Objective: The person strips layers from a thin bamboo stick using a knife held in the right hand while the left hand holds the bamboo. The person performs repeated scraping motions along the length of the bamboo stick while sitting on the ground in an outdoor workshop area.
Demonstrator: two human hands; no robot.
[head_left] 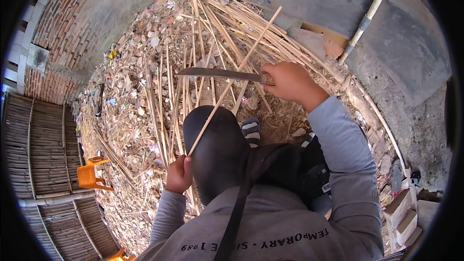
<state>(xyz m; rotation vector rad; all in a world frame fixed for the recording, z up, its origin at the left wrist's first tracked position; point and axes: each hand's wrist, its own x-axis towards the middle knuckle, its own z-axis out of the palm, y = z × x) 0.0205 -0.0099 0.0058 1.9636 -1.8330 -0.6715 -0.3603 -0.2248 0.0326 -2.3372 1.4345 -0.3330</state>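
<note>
My left hand (180, 174) is closed round the lower end of a long bamboo strip (212, 114), which slants up and away to the right. In my right hand (288, 83) is the handle of a machete (217, 73), its long dark blade pointing left. Blade and strip cross in the picture near the handle; whether they touch I cannot tell. The head in a black cap (208, 135) hides part of the ground between my arms.
More bamboo strips (251, 24) lie piled ahead, and others (153, 101) spread over littered ground. An orange plastic chair (92, 175) stands left near a woven bamboo wall (48, 145). A pale pipe (369, 14) leans at the far right; bricks (403, 212) lie at the right.
</note>
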